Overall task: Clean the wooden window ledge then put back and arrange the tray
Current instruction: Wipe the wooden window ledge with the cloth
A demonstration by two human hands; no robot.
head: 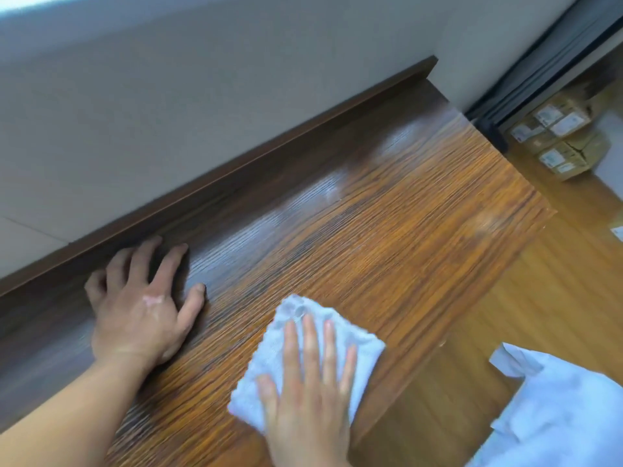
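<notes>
Right hand [310,375] lies flat, fingers straight, pressing the white cloth [296,352] near the wooden ledge's [387,230] front edge; left hand [138,308] is spread and braced by the back trim, gripping nothing. No tray in view; with only flat pressure, the cloth could bunch or slide off the front edge.

We see soft daylight coming from the upper left corner, which blows out to pale blue-white. It lays whitish glare patches along the wooden ledge [371,203], while the strip under the wall [202,96] lies in shadow. The left hand [135,311] throws a dark shadow beside its fingers [168,264]. The right hand [310,382], the white cloth [269,358] and the cardboard boxes [559,139] at far right look smeared and soft
</notes>
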